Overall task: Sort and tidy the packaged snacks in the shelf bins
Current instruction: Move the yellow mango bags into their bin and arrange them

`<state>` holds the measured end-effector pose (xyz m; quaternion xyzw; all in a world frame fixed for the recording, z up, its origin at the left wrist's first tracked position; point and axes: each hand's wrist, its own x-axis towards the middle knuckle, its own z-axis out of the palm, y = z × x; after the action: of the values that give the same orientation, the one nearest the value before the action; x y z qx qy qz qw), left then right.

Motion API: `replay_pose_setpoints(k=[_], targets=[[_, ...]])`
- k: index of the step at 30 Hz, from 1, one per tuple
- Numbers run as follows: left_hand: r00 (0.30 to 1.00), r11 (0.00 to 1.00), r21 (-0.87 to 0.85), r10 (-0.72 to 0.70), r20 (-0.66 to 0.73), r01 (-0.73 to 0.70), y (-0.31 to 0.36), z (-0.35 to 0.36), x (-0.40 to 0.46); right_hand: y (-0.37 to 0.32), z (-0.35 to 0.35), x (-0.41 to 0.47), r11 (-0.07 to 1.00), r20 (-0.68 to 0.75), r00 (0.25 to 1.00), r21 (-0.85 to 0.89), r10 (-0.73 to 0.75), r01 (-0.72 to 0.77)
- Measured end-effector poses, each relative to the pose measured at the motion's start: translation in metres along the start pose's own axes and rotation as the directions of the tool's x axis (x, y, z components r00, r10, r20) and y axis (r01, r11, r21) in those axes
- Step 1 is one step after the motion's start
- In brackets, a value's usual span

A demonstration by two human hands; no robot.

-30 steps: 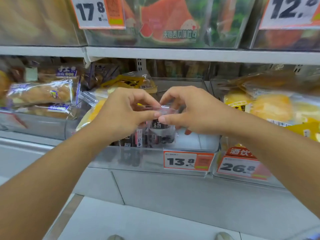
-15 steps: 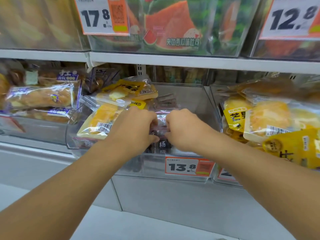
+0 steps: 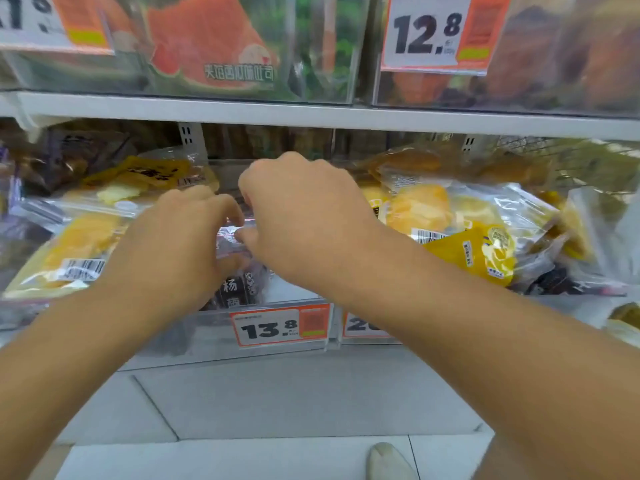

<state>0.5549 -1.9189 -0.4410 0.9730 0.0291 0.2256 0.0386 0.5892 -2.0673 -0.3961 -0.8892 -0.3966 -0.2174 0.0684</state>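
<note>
We pinch the dark snack packet (image 3: 239,285) by its top seal with left hand (image 3: 176,247) and right hand (image 3: 301,220), in the middle bin (image 3: 214,337); we should seat it upright, label forward

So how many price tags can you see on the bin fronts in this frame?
4: a cropped tag at top left, the 12.8 tag at top right, the 13.8 tag below the hands, and a tag beside it, partly hidden by the right forearm.
</note>
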Motion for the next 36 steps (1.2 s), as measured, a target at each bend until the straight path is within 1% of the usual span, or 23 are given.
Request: replay_pose_setpoints(k=[1,4,6,8,9,11,12,13,14,15,16,17,19,20,22,24,25,27,28,31,32,34,36], targets=[[0.997,0.996,-0.089,0.025,-0.066,-0.031,0.012,-0.004,0.002,0.006,-0.011,-0.01,1.0,-0.023,1.0,-0.014,0.018,-0.018],[0.964,0.932,-0.322,0.084,-0.25,-0.165,0.058,-0.008,0.012,0.034,-0.029,-0.044,0.996,-0.004,0.996,0.009,0.084,-0.084],[0.942,0.868,-0.419,0.142,-0.304,-0.266,0.09,-0.004,0.019,0.063,-0.042,-0.063,0.986,0.033,0.986,-0.023,0.166,-0.165],[0.931,0.823,-0.44,0.28,-0.235,-0.359,0.122,0.003,0.027,0.098,-0.057,-0.082,0.962,0.034,0.961,-0.006,0.275,-0.275],[0.926,0.825,-0.422,0.34,-0.164,-0.377,0.135,0.008,0.03,0.115,-0.062,-0.093,0.941,-0.008,0.941,0.006,0.338,-0.338],[0.919,0.874,-0.313,0.395,0.008,-0.373,0.154,0.019,0.038,0.143,-0.062,-0.119,0.894,-0.134,0.884,0.085,0.448,-0.44],[0.911,0.899,-0.229,0.402,0.094,-0.373,0.16,0.025,0.041,0.151,-0.059,-0.129,0.877,-0.161,0.866,0.168,0.474,-0.45],[0.9,0.91,-0.162,0.407,0.156,-0.383,0.163,0.032,0.045,0.156,-0.056,-0.137,0.862,-0.152,0.863,0.262,0.481,-0.434],[0.892,0.911,-0.131,0.411,0.189,-0.392,0.164,0.038,0.05,0.16,-0.052,-0.141,0.848,-0.108,0.873,0.323,0.475,-0.421],[0.89,0.913,-0.135,0.406,0.206,-0.386,0.163,0.042,0.054,0.163,-0.047,-0.142,0.844,-0.042,0.887,0.331,0.461,-0.423],[0.898,0.922,-0.167,0.38,0.222,-0.349,0.16,0.044,0.056,0.166,-0.043,-0.14,0.854,0.04,0.893,0.278,0.448,-0.44],[0.91,0.936,-0.21,0.33,0.252,-0.281,0.156,0.045,0.058,0.167,-0.04,-0.135,0.871,0.122,0.89,0.183,0.44,-0.456],[0.927,0.961,-0.241,0.21,0.31,-0.137,0.149,0.042,0.058,0.163,-0.031,-0.125,0.872,0.236,0.849,0.013,0.472,-0.489],[0.933,0.969,-0.229,0.161,0.323,-0.088,0.145,0.04,0.057,0.162,-0.027,-0.12,0.857,0.272,0.821,-0.024,0.502,-0.515],[0.937,0.972,-0.234,0.115,0.33,-0.037,0.139,0.036,0.055,0.159,-0.022,-0.111,0.812,0.349,0.757,-0.02,0.553,-0.584],[0.939,0.971,-0.24,0.087,0.331,-0.006,0.137,0.034,0.055,0.158,-0.024,-0.104,0.741,0.373,0.705,0.064,0.603,-0.668],[0.937,0.973,-0.23,0.072,0.341,0.009,0.138,0.033,0.055,0.158,-0.025,-0.101,0.711,0.365,0.693,0.109,0.622,-0.695],[0.932,0.97,-0.24,0.058,0.359,0.032,0.14,0.032,0.054,0.157,-0.023,-0.098,0.685,0.331,0.705,0.194,0.628,-0.702],[0.937,0.963,-0.267,0.063,0.343,0.033,0.14,0.031,0.053,0.155,-0.021,-0.097,0.671,0.311,0.716,0.253,0.626,-0.697],[0.966,0.939,-0.343,0.09,0.242,-0.002,0.137,0.028,0.05,0.146,-0.016,-0.095,0.608,0.289,0.727,0.405,0.623,-0.683],[0.972,0.932,-0.362,0.096,0.214,-0.012,0.135,0.027,0.049,0.144,-0.013,-0.094,0.566,0.291,0.715,0.454,0.635,-0.688],[0.981,0.913,-0.409,0.097,0.169,-0.02,0.131,0.026,0.047,0.144,-0.009,-0.093,0.436,0.329,0.683,0.574,0.652,-0.693],[0.984,0.897,-0.442,0.096,0.15,-0.021,0.128,0.027,0.047,0.147,-0.004,-0.093,0.345,0.352,0.683,0.662,0.641,-0.665]])
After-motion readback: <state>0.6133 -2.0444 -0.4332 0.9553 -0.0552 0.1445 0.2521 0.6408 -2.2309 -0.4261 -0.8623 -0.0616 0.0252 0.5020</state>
